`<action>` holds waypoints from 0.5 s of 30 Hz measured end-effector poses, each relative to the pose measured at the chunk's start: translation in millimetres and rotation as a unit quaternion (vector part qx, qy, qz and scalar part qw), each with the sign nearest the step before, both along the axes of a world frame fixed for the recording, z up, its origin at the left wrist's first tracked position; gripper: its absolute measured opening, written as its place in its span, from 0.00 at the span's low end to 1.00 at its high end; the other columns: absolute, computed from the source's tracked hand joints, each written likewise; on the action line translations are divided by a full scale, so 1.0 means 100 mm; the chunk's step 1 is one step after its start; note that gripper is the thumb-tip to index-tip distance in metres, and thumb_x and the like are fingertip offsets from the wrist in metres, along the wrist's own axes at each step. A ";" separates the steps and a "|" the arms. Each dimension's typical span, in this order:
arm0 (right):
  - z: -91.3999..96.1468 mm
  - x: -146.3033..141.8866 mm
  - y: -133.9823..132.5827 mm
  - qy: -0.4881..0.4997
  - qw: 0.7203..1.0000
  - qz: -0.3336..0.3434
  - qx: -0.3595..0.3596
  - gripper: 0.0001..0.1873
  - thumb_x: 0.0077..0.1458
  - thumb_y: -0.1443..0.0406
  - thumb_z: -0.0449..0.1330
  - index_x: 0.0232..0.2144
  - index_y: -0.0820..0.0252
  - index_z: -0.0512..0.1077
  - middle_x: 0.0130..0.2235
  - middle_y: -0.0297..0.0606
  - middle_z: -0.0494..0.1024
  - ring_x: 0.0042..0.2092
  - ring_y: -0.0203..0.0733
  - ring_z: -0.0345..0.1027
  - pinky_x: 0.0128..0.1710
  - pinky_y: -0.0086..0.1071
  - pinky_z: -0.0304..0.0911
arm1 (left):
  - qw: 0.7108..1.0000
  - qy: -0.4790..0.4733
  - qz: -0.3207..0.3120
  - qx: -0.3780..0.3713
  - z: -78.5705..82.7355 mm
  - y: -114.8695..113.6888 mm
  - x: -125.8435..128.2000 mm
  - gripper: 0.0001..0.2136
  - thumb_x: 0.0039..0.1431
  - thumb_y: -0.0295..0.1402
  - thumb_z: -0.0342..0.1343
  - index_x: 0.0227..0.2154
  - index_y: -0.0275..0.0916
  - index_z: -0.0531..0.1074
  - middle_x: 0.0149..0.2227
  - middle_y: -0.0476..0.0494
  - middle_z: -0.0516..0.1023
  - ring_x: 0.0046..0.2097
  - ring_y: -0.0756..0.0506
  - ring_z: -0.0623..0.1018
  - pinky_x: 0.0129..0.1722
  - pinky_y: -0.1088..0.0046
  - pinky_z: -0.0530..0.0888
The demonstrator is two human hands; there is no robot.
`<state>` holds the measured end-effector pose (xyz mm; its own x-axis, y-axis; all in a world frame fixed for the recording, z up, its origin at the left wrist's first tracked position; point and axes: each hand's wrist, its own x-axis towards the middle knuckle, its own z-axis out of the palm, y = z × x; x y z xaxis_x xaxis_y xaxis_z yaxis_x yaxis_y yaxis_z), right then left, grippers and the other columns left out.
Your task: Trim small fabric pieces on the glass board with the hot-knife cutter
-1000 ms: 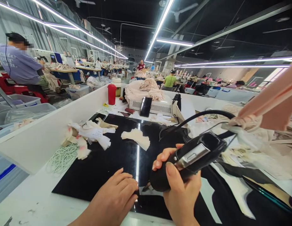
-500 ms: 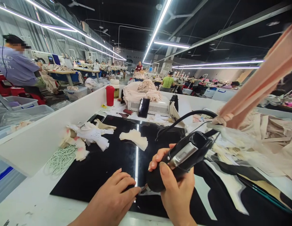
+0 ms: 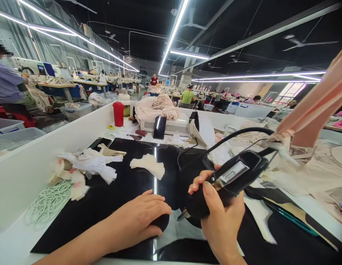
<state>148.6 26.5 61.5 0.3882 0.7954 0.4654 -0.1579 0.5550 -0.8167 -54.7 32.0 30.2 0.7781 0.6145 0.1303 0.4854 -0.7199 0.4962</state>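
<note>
My right hand (image 3: 222, 213) is wrapped around a corded black hand tool (image 3: 231, 176) with a metal side plate. The tool's pointed metal tip (image 3: 183, 214) slants down over a thin, pale translucent sheet (image 3: 173, 235) on the glossy black board (image 3: 118, 206). Left of the tip, my left hand (image 3: 140, 217) lies low over the board, thumb and fingers apart. A dark rounded shape shows between them; I cannot tell whether it is an object or a reflection. Further back on the board lies a cream cut piece (image 3: 149, 165).
White scraps (image 3: 93, 162) and tangled pale green cord (image 3: 51, 200) lie at the left. Behind the board stand a phone (image 3: 159, 127), a red cup (image 3: 118, 114) and a vented white box (image 3: 178, 127). A pink cloth strip (image 3: 314, 106) holds the tool's cord. White walls (image 3: 63, 136) edge the table.
The view has shifted right. My left thumb and fingers have spread and moved back from the tool's tip. My right hand still grips the tool, and more of the pale sheet shows.
</note>
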 end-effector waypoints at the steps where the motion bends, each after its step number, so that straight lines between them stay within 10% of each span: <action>1: -0.01 -0.01 0.00 -0.002 1.000 0.006 0.003 0.17 0.58 0.61 0.69 0.47 0.47 0.69 0.36 0.29 0.76 0.29 0.36 0.72 0.31 0.35 0.72 | 1.000 0.004 -0.007 -0.024 0.01 0.05 0.02 0.27 0.60 0.29 0.69 0.59 0.46 0.67 0.60 0.44 0.76 0.67 0.39 0.68 0.70 0.49 0.58; 15: -0.12 -0.10 0.04 -0.001 0.998 0.054 0.030 0.19 0.59 0.64 0.67 0.51 0.47 0.67 0.36 0.29 0.76 0.30 0.35 0.73 0.31 0.33 0.72 | 0.992 -0.018 -0.029 -0.124 -0.02 0.14 0.11 0.32 0.54 0.43 0.71 0.60 0.44 0.68 0.62 0.37 0.74 0.68 0.32 0.67 0.70 0.38 0.49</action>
